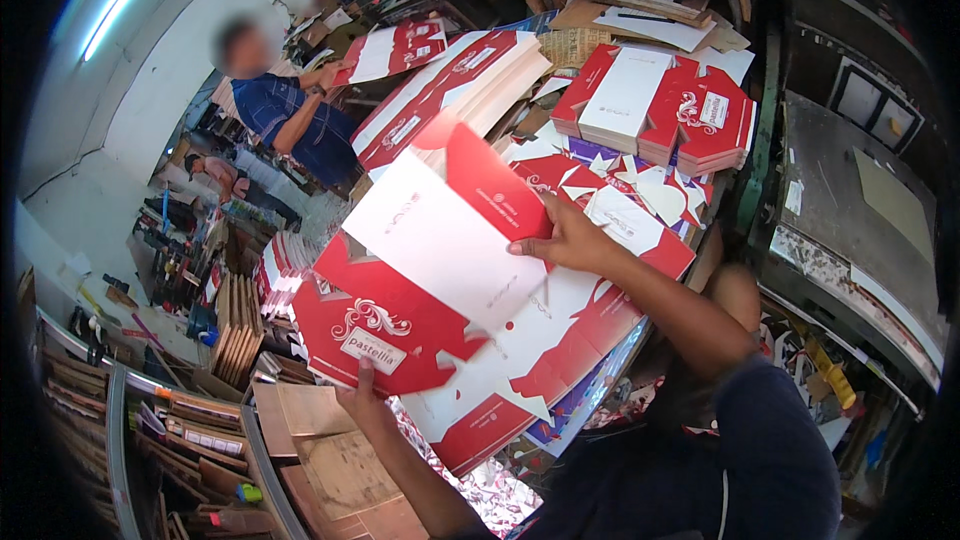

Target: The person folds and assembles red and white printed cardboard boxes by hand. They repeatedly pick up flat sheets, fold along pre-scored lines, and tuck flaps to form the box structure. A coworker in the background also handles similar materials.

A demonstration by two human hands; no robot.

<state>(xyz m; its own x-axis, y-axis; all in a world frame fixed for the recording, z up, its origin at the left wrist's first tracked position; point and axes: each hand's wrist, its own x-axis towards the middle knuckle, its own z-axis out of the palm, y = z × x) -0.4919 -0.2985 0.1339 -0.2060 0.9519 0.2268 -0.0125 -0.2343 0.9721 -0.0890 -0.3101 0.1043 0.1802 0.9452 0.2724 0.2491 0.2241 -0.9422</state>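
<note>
A flat red-and-white die-cut cardboard box blank (pixel 430 230) is held up at a tilt between both hands. My left hand (pixel 366 406) pinches its near left edge, beside a pale label panel and a white scroll pattern. My right hand (pixel 578 238) grips its right edge, thumb on top of the white panel. Below it, more printed red-and-white sheets (pixel 590 355) lie on the work table, partly covered by the held blank. A neat stack of cut blanks (pixel 625 100) stands beyond my right hand, with loose white and red trimmings (pixel 640 180) in front of it.
A tall stack of printed sheets (pixel 490 90) rises at the far side. A co-worker in a blue shirt (pixel 290 110) holds a sheet there. To the right is a large metal machine bed (pixel 850 220). Wooden boards (pixel 240 330) and a cardboard box (pixel 335 460) stand at left.
</note>
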